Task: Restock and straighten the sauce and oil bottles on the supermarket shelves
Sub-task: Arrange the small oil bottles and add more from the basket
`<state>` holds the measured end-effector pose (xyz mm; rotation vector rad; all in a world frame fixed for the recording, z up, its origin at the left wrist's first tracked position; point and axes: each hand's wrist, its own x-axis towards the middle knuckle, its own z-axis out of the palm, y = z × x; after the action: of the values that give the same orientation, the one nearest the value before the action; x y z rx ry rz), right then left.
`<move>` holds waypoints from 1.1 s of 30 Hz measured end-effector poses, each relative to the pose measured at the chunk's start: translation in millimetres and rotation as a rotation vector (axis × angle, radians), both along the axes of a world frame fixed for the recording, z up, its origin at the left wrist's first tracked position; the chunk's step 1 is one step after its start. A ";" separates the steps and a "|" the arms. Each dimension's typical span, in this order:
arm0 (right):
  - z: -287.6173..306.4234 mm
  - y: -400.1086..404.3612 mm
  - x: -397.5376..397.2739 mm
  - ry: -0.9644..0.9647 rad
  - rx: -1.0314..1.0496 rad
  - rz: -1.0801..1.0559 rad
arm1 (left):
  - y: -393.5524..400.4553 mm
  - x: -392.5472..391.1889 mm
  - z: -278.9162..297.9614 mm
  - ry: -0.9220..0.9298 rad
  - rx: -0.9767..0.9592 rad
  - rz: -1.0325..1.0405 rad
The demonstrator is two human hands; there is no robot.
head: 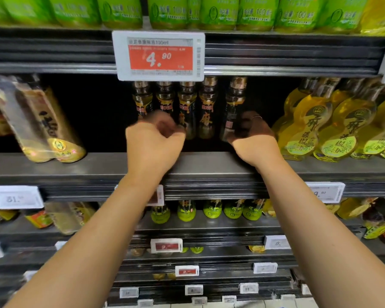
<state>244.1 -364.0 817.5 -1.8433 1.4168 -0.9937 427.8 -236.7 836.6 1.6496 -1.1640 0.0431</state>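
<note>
We are looking at a supermarket shelf (98,165) through a camera worn at head height, with both bare arms reaching forward. On the middle shelf, set far back in shadow, stands a short row of slim dark bottles (188,107) with gold caps and orange labels, five that we can count. Our left hand (155,138) is at the left end of the row, its fingers curled in front of the first two bottles; motion blur hides whether they actually pinch a bottle, so we cannot tell its grip. Our right hand (252,136), with a thin ring on one finger, curls its fingers round the lower body of the rightmost dark bottle (233,107), which stands a little apart from the other four.

To the right stand rounded yellow oil bottles (309,127) with green labels. To the left, two tall pale bottles (42,130) appear to lean. A red price tag (160,56) reading 4.90 hangs from the shelf above.

We judge the dark bottles to be glass: stiff, smooth, likely slippery, breakable if knocked, and light enough for one hand. The narrowed body below the shoulder looks the safest place to hold, keeping each bottle upright while sliding it forward.
</note>
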 end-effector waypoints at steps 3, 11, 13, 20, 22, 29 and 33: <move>6.4 -3.0 1.7 0.106 0.005 0.010 | 3.3 26.3 -0.4 0.111 -0.079 0.134; 17.3 -0.8 10.5 0.248 -0.042 -0.017 | -19.2 61.0 3.9 0.208 0.373 0.027; 17.1 0.2 11.9 0.268 -0.046 -0.003 | -21.1 58.8 1.5 0.229 0.373 -0.019; 12.3 0.3 10.1 0.230 -0.031 0.029 | -20.6 58.4 -4.0 0.111 0.389 0.056; 12.9 -0.8 11.9 0.247 -0.038 0.003 | -20.6 59.0 -4.7 0.102 0.386 0.047; 15.0 -0.5 16.9 0.279 -0.052 -0.036 | -23.4 59.7 -6.5 0.110 0.382 0.014; 13.9 -2.0 16.2 0.288 -0.056 -0.024 | -23.8 60.7 -6.6 0.110 0.387 0.012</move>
<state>260.3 -366.0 831.4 -2.0797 1.5946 -0.8098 488.5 -260.4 830.0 1.9696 -1.1266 -0.2774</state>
